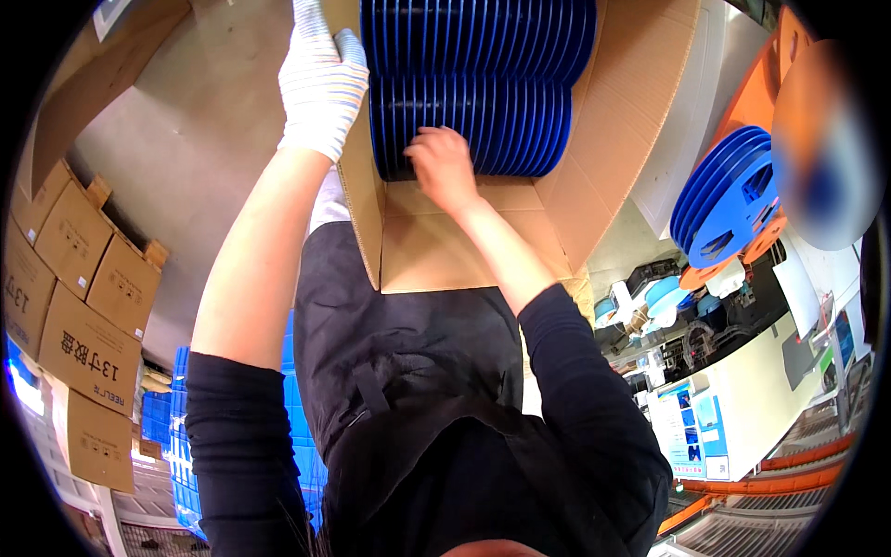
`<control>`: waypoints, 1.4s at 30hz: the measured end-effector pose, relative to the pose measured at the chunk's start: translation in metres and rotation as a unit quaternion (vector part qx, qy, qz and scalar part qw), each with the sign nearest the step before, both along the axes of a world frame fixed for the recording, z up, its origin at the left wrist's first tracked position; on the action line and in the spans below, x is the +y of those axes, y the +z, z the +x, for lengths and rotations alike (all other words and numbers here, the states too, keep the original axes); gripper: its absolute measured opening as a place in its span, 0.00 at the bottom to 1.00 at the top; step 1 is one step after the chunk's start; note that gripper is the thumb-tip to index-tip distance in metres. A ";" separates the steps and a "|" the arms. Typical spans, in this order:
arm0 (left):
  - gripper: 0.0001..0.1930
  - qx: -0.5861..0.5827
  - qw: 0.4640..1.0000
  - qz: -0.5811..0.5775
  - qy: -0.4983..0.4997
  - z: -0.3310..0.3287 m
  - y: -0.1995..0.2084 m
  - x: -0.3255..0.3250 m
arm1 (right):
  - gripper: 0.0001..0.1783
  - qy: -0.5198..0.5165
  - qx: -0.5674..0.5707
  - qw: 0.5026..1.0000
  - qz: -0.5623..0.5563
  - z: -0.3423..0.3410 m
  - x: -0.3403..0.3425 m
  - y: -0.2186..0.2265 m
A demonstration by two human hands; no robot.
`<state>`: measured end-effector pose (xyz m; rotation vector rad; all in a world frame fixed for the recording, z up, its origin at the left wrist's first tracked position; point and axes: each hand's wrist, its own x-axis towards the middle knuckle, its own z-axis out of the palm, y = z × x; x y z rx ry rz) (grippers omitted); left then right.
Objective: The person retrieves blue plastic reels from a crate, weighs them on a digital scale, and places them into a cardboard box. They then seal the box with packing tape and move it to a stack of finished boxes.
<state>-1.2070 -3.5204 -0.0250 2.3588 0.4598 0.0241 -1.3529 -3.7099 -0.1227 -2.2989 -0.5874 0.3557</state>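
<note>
Two close-packed rows of blue reels [506, 121] stand in an open cardboard box [613, 139].
Along the box's left edge, the gloved left hand [320, 88] lies against the cardboard; its fingers run off the view, so I cannot tell whether its grip is closed. Farther right, the bare right hand [444, 167], grip loosely open, has its fingertips at the near row's rims, toward the near left corner. Tight spacing could make a lifted reel drag its neighbours; the splayed right flap might snag the forearm.
</note>
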 end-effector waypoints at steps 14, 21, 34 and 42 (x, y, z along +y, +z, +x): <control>0.38 0.106 0.993 0.050 -0.023 -0.002 -0.006 0.008 | 0.18 -0.240 0.126 0.892 -0.362 0.012 -0.080 -0.027; 0.39 0.084 0.994 0.064 -0.034 -0.001 -0.006 0.007 | 0.14 -0.167 0.138 0.877 -0.428 0.015 -0.089 -0.050; 0.40 0.090 0.991 0.094 -0.041 -0.003 -0.009 0.008 | 0.11 -0.410 0.076 0.906 -0.079 -0.015 -0.084 0.082; 0.40 0.026 0.999 0.040 0.008 -0.002 -0.001 0.003 | 0.08 -0.538 0.049 0.834 0.108 0.005 -0.132 0.194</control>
